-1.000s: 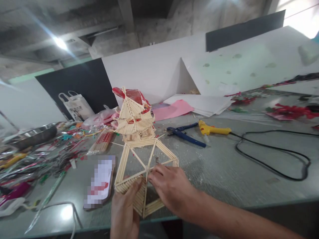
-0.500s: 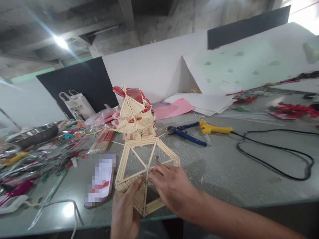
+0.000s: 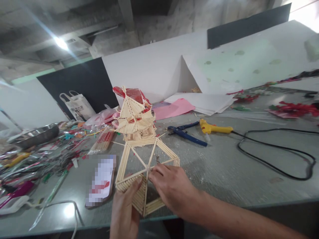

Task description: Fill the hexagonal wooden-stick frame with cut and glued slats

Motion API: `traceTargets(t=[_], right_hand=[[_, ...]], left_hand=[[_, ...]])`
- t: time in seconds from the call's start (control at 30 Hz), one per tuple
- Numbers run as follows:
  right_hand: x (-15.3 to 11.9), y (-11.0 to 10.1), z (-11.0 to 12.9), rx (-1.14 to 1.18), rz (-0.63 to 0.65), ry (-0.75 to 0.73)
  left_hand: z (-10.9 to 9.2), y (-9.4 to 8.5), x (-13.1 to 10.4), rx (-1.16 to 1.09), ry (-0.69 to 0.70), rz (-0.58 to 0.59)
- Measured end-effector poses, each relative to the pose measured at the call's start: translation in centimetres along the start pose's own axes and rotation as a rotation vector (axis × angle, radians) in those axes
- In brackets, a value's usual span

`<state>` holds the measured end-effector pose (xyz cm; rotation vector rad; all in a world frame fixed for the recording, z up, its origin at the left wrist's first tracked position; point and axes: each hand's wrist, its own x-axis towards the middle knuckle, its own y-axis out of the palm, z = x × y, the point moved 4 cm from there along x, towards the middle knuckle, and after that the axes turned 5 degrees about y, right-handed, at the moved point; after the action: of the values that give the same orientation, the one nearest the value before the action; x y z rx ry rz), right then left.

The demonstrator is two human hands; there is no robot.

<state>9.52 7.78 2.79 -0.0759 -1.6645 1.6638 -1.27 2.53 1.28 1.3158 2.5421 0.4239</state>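
A six-sided frame of thin wooden sticks (image 3: 122,165) is held near the table's front edge, its spokes meeting at a raised centre. My left hand (image 3: 127,202) grips its lower left side, thumb on the panel filled with sticks. The fingers of my right hand (image 3: 171,186) are closed together at the centre joint; whatever they pinch is hidden behind them. Just behind the frame stands a tiered pagoda model (image 3: 136,121) made of the same sticks.
Blue-handled pliers (image 3: 186,133) and a yellow glue gun (image 3: 215,127) with a black cord lie to the right. A phone (image 3: 101,181) is on the left. Stick bundles (image 3: 102,141), craft scraps and a metal bowl (image 3: 36,135) crowd the far left. Pink paper (image 3: 174,109) lies behind.
Hardly anything differs. Both hands stay in the same place on the stick frame, and only the camera's view has shifted very slightly.
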Motion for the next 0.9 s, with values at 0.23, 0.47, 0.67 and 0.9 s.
traceTargets(t=[0.23,0.47,0.67,0.9], right_hand=[[0.0,-0.1,-0.1,0.014,0.017,0.029],[-0.1,-0.3,-0.3,0.033,0.021,0.061],[0.0,-0.2,-0.3,0.038,0.031,0.073],[0.0,-0.6,-0.5,0.047,-0.038,0.098]], left_hand=[[0.0,0.0,-0.3,-0.031,-0.029,0.016],[0.5,-0.3,0.2,-0.04,-0.077,0.002],[1.3,-0.8,0.6,-0.04,-0.098,-0.011],[0.6,-0.3,-0.1,-0.018,-0.105,0.014]])
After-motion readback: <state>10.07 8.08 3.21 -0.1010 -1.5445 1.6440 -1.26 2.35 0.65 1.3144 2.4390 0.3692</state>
